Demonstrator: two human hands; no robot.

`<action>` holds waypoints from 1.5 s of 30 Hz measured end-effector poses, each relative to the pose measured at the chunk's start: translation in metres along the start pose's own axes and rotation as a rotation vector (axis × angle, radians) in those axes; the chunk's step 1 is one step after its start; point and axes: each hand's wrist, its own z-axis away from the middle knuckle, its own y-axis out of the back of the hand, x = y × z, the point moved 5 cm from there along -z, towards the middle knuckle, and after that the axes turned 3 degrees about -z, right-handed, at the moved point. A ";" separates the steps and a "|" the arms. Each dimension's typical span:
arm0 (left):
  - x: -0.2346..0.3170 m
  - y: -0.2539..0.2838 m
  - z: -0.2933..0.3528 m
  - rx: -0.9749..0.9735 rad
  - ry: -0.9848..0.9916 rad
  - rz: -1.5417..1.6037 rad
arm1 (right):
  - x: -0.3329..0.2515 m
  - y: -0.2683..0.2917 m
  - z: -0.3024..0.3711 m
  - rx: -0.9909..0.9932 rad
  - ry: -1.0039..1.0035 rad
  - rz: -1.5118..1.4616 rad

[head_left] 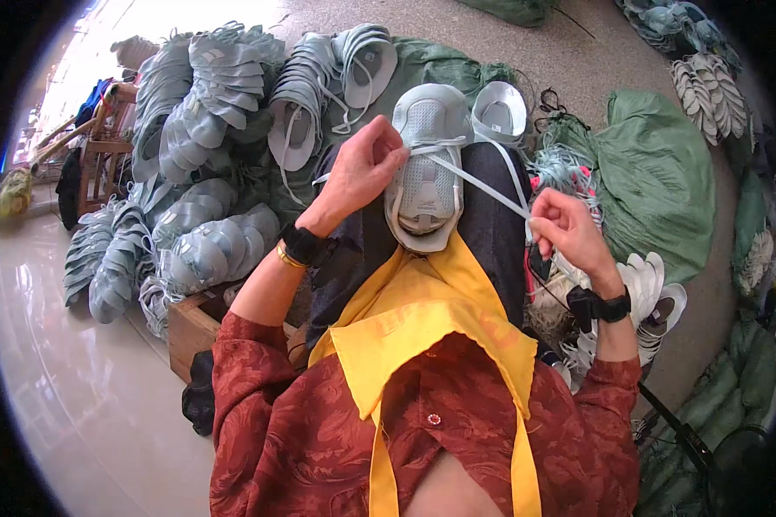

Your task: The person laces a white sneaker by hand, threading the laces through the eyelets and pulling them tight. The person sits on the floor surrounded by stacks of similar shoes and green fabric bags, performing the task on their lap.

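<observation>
Your right hand [569, 228] pinches the lace [483, 186] out straight; your left hand [364, 171] curls by the grey shoe [423, 191], its grip unclear; the shoe sits on your lap [494, 237], likely for easy reach.

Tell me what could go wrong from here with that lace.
The lace stretches from the light grey shoe upper to the right hand; a hard tug might shift the upper on the lap. Two strands meet near that hand's fingers, so they could tangle. Beyond the left hand, stacked uppers trail loose laces, which might snag the left wrist.
</observation>
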 end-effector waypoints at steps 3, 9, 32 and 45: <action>-0.001 0.002 0.000 -0.032 0.019 -0.017 | 0.005 -0.009 -0.004 -0.023 -0.002 0.008; 0.004 0.006 -0.001 -0.093 0.073 0.038 | -0.010 -0.023 -0.022 -0.010 -0.012 0.082; 0.056 0.060 0.053 -0.045 0.036 -0.162 | -0.008 -0.004 -0.024 0.032 0.067 -0.032; 0.045 0.083 0.067 0.059 -0.207 -0.606 | 0.009 0.106 0.034 0.317 0.141 0.255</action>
